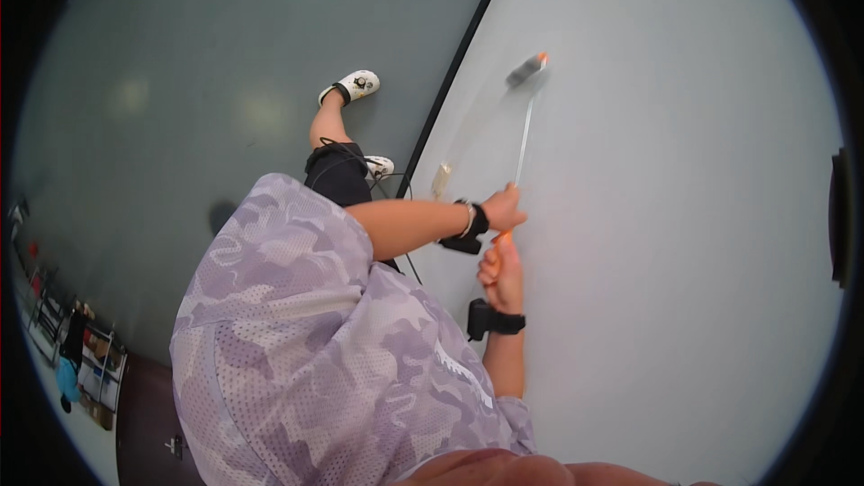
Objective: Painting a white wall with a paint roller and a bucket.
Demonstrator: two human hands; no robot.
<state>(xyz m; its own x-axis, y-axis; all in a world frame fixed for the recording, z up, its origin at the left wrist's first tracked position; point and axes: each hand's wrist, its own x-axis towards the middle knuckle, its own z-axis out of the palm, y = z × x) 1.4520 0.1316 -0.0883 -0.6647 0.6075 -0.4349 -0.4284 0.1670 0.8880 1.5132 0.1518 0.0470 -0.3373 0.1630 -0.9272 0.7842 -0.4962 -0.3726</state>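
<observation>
A long-handled roller (525, 139) has a thin white pole, an orange grip and a grey, blurred head (526, 70) with an orange end. Its head is at the pale wall (684, 243); whether it touches cannot be told. My left hand (505, 208) is closed around the upper part of the grip, where the pole begins. Just below it in the picture, my right hand (504, 268) wraps the orange grip, its fingers curled. Both wrists wear black straps with small black boxes.
A small yellowish block (441, 179) is at the wall near my left forearm. Black edging (459, 58) divides the wall from the grey floor (216, 54). Thin black cables hang by my legs. Far left are shelves (99, 364) and a person in blue (67, 380).
</observation>
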